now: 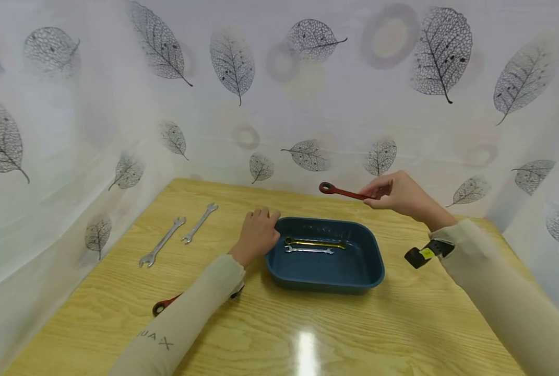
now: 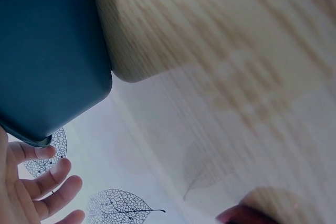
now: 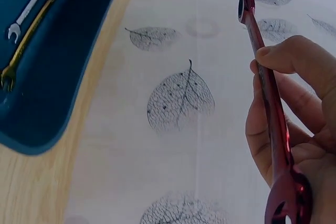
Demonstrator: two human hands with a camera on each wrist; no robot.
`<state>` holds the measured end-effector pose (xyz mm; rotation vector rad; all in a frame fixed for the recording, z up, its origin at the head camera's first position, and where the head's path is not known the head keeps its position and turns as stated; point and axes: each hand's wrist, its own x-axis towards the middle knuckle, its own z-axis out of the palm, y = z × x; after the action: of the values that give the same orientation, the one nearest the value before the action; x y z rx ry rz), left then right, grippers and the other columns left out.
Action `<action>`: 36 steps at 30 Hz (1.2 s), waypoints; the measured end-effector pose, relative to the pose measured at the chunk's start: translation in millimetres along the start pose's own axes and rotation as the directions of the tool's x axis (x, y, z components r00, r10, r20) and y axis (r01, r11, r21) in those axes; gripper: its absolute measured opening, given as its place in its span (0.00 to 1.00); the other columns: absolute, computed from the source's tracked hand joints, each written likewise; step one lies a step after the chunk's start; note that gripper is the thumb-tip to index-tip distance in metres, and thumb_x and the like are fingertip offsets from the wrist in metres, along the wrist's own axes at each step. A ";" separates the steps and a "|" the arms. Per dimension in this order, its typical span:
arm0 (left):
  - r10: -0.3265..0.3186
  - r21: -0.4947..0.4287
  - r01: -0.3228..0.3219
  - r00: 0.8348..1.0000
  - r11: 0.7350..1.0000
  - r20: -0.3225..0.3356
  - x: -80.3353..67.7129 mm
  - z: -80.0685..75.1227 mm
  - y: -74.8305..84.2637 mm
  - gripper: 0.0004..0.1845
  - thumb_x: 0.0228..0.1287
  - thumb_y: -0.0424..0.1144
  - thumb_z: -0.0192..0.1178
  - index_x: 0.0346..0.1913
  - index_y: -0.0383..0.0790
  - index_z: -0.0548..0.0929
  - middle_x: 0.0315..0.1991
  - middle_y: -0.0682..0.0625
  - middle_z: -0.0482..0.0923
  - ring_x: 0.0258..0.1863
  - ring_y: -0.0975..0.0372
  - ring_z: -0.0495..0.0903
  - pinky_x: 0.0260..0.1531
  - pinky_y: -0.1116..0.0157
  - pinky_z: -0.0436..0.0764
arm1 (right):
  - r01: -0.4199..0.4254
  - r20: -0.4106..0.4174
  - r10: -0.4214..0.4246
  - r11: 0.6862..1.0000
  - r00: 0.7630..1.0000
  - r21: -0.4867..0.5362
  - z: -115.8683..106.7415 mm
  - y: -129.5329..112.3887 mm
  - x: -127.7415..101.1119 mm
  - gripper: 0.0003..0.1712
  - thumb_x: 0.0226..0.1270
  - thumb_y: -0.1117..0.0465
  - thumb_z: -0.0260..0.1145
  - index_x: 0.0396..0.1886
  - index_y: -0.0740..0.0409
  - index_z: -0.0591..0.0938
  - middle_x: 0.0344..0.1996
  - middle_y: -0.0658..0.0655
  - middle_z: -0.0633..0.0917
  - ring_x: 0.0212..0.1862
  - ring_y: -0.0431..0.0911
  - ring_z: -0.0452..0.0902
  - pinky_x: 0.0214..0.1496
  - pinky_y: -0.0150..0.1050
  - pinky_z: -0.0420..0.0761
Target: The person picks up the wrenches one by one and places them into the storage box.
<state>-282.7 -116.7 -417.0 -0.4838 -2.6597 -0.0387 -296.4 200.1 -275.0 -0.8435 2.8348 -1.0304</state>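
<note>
Pinching a red wrench near one end, my right grip is holding it raised off the bench in the head view, the ring end pointing left, near the back rim of the blue tray. My left grip is holding the tray at its back left rim. Inside, a gold wrench and a small silver wrench are lying side by side. To the left, a long silver wrench and a medium silver wrench are lying apart, roughly parallel. A second red wrench is showing its ring end beside my left sleeve, which is hiding the remainder.

In the left wrist view, my index finger is touching the tray's lip, and the other visible fingers are spreading loosely outside it. A red object is showing at the lower edge, too cut off to identify.

In the right wrist view, my thumb and fingers are gripping the red shaft; the ring end is pointing upward, and a flared end is running out of frame below. A leaf-printed sheet is filling the background.
</note>
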 end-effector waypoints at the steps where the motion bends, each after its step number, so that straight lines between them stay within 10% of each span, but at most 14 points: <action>1: -0.001 0.001 0.001 1.000 1.000 -0.002 0.1 -0.1 -0.1 0.16 0.56 0.36 0.51 0.49 0.43 0.75 0.38 0.45 0.75 0.34 0.54 0.73 0.41 0.54 0.75 | 0.002 0.011 -0.002 1.000 1.000 0.010 3.2 -0.5 1.6 0.10 0.58 0.64 0.67 0.39 0.62 0.86 0.35 0.59 0.85 0.27 0.41 0.79 0.30 0.34 0.77; 36: -0.023 0.030 0.022 0.999 0.999 0.036 3.2 -3.4 0.3 0.16 0.57 0.38 0.53 0.50 0.44 0.75 0.40 0.45 0.76 0.38 0.53 0.74 0.43 0.54 0.75 | 0.110 0.251 -0.110 0.994 0.962 0.014 91.2 13.3 32.9 0.07 0.54 0.67 0.68 0.34 0.61 0.87 0.28 0.54 0.87 0.27 0.37 0.78 0.32 0.32 0.79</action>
<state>-283.9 -115.7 -412.6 -0.4491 -2.6976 0.0026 -314.0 138.4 -348.9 -1.0601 2.6022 -0.8624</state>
